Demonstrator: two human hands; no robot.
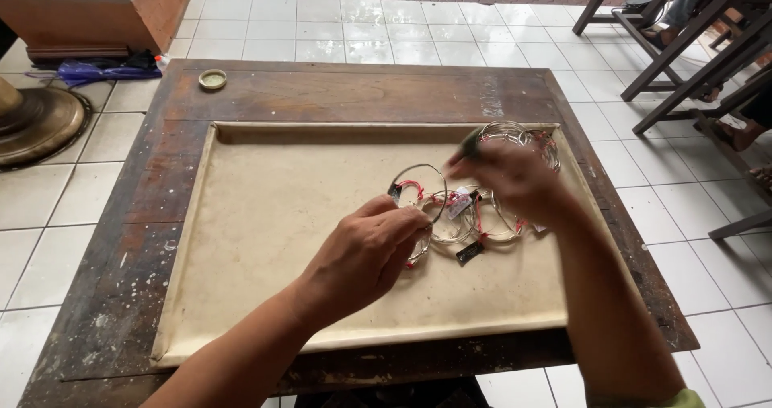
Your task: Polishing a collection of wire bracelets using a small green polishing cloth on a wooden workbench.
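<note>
My left hand (366,251) pinches a thin silver wire bangle (418,191) that stands up off a beige padded mat (265,239). A pile of similar silver bangles (482,219) with red threads and small black tags lies on the mat just right of that hand. Blurred by motion, my right hand (511,175) hovers over the pile with a small dark green thing at its fingertips. Another cluster of clear wire rings (515,133) sits behind the right hand near the mat's far edge.
The mat lies on a worn brown wooden table (121,239) standing on white floor tiles. A small round lid (212,79) rests at the table's far left. Dark wooden chair legs (667,54) and another person's feet are at the upper right; a brass base is at left.
</note>
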